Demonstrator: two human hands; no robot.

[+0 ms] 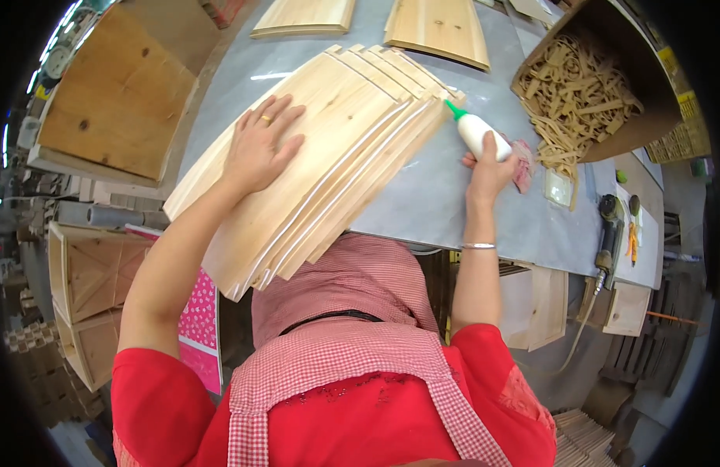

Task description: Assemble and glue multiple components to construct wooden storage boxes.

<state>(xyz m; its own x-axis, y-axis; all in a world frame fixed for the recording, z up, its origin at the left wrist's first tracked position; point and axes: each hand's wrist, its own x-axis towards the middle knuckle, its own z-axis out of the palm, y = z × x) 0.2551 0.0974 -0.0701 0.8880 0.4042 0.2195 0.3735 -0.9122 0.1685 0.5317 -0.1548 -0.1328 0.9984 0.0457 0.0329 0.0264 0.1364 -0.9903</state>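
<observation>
A fanned stack of pale wooden boards [336, 117] lies slanted across the grey table, its lower left corner jutting over the front edge. White lines of glue [329, 187] run along the stepped board edges. My left hand [262, 148] rests flat on the top board, fingers spread, with a ring on one finger. My right hand [488, 159] is wrapped round a white squeeze bottle [474, 131]. The bottle tilts so that its green nozzle points up and left, close to the right end of the boards. Whether the tip touches the wood I cannot tell.
More wooden panels [438, 31] lie at the table's far side. An open cardboard box [640, 117] spills thin wooden strips at the right. Beside my right hand lies a crumpled reddish cloth [523, 165]. A hose-fed power tool [607, 233] sits at the right edge. Wooden crates [87, 288] stand at left.
</observation>
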